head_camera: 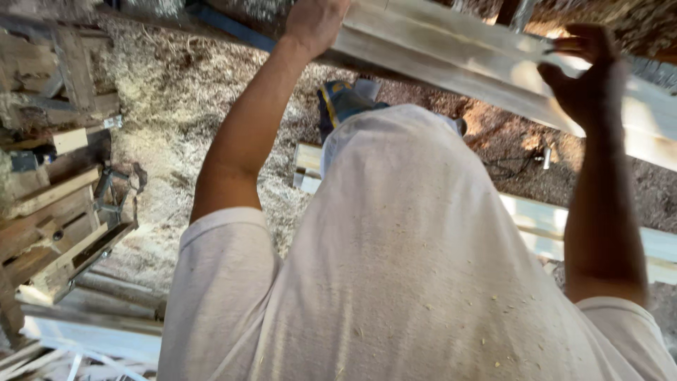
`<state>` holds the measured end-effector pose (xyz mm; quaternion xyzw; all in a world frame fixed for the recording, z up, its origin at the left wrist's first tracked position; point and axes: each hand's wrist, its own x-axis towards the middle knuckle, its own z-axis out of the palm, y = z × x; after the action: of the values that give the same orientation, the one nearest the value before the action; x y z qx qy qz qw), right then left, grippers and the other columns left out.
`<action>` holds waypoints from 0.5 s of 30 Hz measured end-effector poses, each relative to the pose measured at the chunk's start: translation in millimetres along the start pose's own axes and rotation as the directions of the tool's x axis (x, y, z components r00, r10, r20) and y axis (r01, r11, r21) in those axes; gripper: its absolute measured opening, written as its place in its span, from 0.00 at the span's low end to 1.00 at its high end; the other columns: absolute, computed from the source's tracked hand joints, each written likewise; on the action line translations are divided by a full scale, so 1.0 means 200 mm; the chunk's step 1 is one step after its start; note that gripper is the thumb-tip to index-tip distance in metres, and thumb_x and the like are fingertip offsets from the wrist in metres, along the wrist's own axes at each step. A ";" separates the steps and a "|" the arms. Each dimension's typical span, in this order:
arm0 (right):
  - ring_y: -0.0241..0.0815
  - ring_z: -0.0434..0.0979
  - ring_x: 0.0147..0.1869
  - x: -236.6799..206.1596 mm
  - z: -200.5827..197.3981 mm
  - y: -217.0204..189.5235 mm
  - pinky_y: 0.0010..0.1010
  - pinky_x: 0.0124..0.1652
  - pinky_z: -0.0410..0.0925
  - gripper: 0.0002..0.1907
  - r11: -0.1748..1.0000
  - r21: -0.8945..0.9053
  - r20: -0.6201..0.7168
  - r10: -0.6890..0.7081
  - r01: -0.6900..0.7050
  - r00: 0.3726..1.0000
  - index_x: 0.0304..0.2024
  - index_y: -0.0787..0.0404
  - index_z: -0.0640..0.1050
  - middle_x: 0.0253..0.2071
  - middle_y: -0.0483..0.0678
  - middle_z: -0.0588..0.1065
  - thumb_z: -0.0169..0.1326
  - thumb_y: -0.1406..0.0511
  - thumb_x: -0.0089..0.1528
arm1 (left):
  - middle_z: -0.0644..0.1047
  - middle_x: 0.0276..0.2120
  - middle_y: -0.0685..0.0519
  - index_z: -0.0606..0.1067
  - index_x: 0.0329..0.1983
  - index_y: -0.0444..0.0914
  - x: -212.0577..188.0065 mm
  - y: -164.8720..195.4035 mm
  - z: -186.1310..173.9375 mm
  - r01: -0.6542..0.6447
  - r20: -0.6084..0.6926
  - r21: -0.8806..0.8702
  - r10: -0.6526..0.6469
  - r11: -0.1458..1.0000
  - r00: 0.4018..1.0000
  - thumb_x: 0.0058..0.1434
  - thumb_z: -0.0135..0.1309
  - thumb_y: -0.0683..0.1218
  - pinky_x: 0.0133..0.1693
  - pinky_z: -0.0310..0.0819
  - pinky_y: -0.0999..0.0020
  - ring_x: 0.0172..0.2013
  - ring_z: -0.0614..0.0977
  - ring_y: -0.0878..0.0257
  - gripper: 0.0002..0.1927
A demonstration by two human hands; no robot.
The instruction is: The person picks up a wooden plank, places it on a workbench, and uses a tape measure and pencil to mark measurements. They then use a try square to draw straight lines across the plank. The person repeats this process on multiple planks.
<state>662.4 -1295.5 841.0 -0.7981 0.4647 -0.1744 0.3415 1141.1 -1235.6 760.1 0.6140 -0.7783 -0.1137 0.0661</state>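
**Both hands on one long plank**

At the far left you have a heap of scrap wood (49,204): grey, weathered offcuts lying at all angles, with a dark metal clamp (116,201) among them. Past it the floor (169,106) is thick with pale sawdust and shavings.

Next comes your left hand (314,21), arm stretched out from your white shirt (409,268). It lies against the near end of the plank (451,60); the top edge of the view cuts off the fingers, so you cannot tell how far they are curled or whether they grip.

The plank runs from there down to the right edge, raised above the floor and tilted. It is long, flat and pale, with a smooth planed face; sunlight washes out parts of it, and its lower edge is in shadow. Below it, just above your shirt, a blue and yellow shoe (338,102) shows on the sawdust.

Further right your right hand (585,77) is closed on the plank, fingers hooked over its upper edge and thumb on the near face. Under that arm a board (543,219), pale like the plank, lies flat on the floor, and a dark cable (511,166) trails beyond it.
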 end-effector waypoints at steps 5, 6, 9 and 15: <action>0.25 0.76 0.32 0.53 0.45 -0.31 0.15 0.28 0.73 0.23 0.495 0.847 0.183 0.074 -0.196 0.980 0.50 0.60 0.85 0.39 0.44 0.80 0.39 0.59 0.76 | 0.77 0.47 0.41 0.76 0.53 0.31 0.04 0.08 -0.15 -0.018 -0.088 0.028 0.020 0.999 0.996 0.67 0.53 0.36 0.47 0.79 0.58 0.46 0.81 0.47 0.12; 0.40 0.79 0.36 0.59 0.54 -0.37 0.30 0.32 0.76 0.12 0.966 0.250 0.039 -0.085 0.073 0.996 0.52 0.65 0.82 0.48 0.54 0.82 0.48 0.66 0.76 | 0.75 0.50 0.39 0.75 0.56 0.30 0.04 0.11 -0.17 0.018 -0.076 0.017 -0.017 1.000 0.997 0.71 0.52 0.37 0.47 0.78 0.57 0.48 0.80 0.46 0.12; 0.37 0.84 0.41 0.76 0.69 -0.58 0.29 0.37 0.80 0.10 0.932 0.359 0.175 -0.119 0.049 0.977 0.52 0.62 0.81 0.46 0.51 0.81 0.51 0.65 0.74 | 0.72 0.53 0.38 0.71 0.58 0.21 0.03 0.23 -0.22 0.062 0.015 0.160 -0.065 0.985 0.998 0.67 0.50 0.36 0.52 0.77 0.61 0.53 0.76 0.47 0.18; 0.38 0.85 0.39 0.88 0.74 -0.85 0.30 0.38 0.79 0.09 0.944 0.329 0.233 -0.054 -0.026 0.971 0.47 0.64 0.79 0.40 0.51 0.82 0.57 0.64 0.69 | 0.71 0.51 0.36 0.70 0.54 0.22 0.01 0.37 -0.36 0.165 -0.188 -0.142 -0.191 0.976 0.964 0.67 0.55 0.47 0.51 0.70 0.51 0.50 0.73 0.40 0.23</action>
<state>946.1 -1332.6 849.9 -0.7482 0.3787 -0.1550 0.5222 1088.9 -1227.8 848.5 0.6845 -0.7006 -0.1053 0.1719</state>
